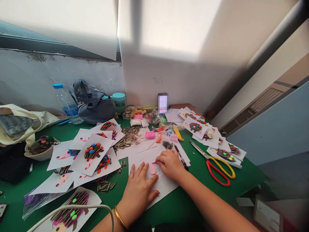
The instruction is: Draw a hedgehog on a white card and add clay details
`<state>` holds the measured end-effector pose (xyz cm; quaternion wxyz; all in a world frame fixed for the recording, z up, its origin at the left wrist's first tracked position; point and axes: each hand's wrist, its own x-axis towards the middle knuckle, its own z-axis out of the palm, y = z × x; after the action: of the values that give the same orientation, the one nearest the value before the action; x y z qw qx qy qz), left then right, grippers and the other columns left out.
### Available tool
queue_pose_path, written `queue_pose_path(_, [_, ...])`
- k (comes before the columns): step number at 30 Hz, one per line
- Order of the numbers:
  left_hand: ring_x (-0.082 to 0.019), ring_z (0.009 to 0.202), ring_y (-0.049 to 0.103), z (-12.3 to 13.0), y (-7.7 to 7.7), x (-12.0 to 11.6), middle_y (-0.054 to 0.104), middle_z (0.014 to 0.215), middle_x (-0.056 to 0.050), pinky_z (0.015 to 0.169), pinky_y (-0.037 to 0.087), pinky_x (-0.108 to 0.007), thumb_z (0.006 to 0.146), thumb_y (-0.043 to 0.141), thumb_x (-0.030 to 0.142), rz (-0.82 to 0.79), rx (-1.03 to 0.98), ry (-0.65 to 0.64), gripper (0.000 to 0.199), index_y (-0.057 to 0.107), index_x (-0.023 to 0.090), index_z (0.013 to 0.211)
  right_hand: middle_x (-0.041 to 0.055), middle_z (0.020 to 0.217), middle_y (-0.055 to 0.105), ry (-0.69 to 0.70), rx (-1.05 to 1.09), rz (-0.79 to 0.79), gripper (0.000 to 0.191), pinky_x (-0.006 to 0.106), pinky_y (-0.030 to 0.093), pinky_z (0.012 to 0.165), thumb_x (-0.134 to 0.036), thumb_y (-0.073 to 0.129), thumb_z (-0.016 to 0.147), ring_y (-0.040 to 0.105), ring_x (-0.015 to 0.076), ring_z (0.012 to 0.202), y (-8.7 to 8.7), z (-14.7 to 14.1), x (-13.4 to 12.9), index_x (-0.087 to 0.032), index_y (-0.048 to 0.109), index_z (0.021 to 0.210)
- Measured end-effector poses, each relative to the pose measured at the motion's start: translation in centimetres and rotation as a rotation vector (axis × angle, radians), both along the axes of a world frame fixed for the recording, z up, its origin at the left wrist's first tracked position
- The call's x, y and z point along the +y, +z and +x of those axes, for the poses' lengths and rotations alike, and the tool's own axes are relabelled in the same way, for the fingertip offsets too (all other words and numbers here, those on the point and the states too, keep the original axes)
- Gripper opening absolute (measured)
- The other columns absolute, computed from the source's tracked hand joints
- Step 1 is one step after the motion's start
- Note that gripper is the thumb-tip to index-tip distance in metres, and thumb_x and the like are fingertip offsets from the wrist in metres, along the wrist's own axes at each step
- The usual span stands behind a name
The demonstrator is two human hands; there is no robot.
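A white sheet of paper [137,167] lies before me, with a dark line drawing and a small flat piece of pink modelling clay [153,169] on it. My left hand [138,185] rests flat on the sheet, fingers spread, just left of and below the clay. My right hand [170,162] is closed at the clay's upper right, fingertips bent down. A thin deep-pink tip shows at those fingers; what they hold is unclear. Beside the right hand lie a black pen [180,156] and dark clay [167,145].
Finished hedgehog pictures [91,153] pile up left, with more cards [195,126] at right. Scissors [214,162] lie right of the sheet. Sunflower seeds [129,137], pink clay packs [150,134] and a phone [163,103] are farther back. A cable [79,207] crosses the lower left.
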<state>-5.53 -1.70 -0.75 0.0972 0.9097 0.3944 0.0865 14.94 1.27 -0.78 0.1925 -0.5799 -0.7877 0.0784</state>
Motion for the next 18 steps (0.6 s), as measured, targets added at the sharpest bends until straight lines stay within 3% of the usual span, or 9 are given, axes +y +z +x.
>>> queue_pose_path(6, [-0.039,0.136,0.038,0.0,-0.2,-0.1,0.048,0.144,-0.013,0.108,0.024,-0.068,0.075,0.074,0.041,0.027,-0.008,0.004,0.051,0.060,0.037,0.124,0.0029,0.086,0.065,-0.036,0.039,0.050,0.010,0.037,0.027,0.086,-0.022,0.060,0.086,0.053,0.0201,0.089,-0.3,-0.4,-0.7,-0.023,0.069,0.093])
queue_pose_path(13, [-0.039,0.134,0.041,0.0,-0.2,0.0,0.049,0.143,-0.015,0.107,0.026,-0.068,0.075,0.074,0.042,0.043,0.019,-0.004,0.054,0.059,0.034,0.126,0.0017,0.081,0.062,0.065,0.044,0.043,0.029,0.036,0.026,0.082,-0.021,0.064,0.077,0.052,0.0186,0.081,-1.2,-0.6,-2.1,-0.029,0.070,0.105])
queue_pose_path(18, [-0.039,0.134,0.041,0.0,-0.3,0.1,0.048,0.143,-0.017,0.107,0.027,-0.068,0.075,0.074,0.044,0.047,0.029,-0.010,0.055,0.058,0.033,0.127,0.0024,0.082,0.063,0.067,0.033,0.046,0.029,0.037,0.026,0.083,-0.023,0.064,0.077,0.052,0.0187,0.081,-1.5,-0.6,-2.0,-0.028,0.071,0.104])
